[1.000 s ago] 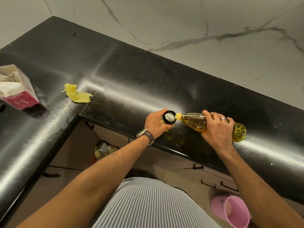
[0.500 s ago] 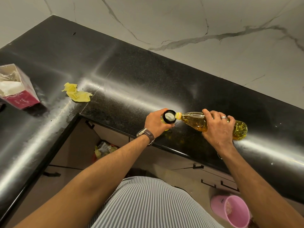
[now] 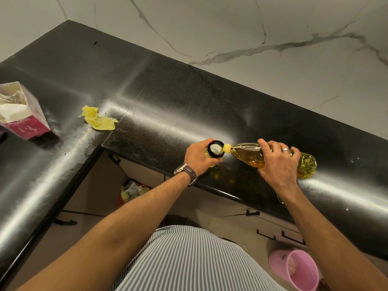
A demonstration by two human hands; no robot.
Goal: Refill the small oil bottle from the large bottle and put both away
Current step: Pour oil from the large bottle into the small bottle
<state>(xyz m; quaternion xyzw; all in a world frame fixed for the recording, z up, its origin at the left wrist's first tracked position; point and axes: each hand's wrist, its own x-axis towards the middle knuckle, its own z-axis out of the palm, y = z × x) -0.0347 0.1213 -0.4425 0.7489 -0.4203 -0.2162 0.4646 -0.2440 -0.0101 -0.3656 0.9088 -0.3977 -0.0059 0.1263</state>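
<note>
The small oil bottle (image 3: 215,148) stands upright on the black counter (image 3: 168,97) near its front edge, its dark round mouth open to the camera. My left hand (image 3: 199,157) wraps around its body. The large clear bottle (image 3: 249,153) of yellow oil lies tipped almost level, its yellow neck resting at the rim of the small bottle's mouth. My right hand (image 3: 278,162) grips the large bottle around its middle, hiding part of it. The base of the large bottle points right.
A crumpled yellow wrapper (image 3: 98,119) lies on the counter's inner corner. An open pink carton (image 3: 21,114) stands at the far left. A pink bin (image 3: 298,269) sits on the floor at lower right, below the cabinet drawers. The marble wall (image 3: 273,38) runs behind the counter.
Both hands and both bottles hold nearly the same pose. The large bottle stays tipped into the small one, with only a slight shift of the view.
</note>
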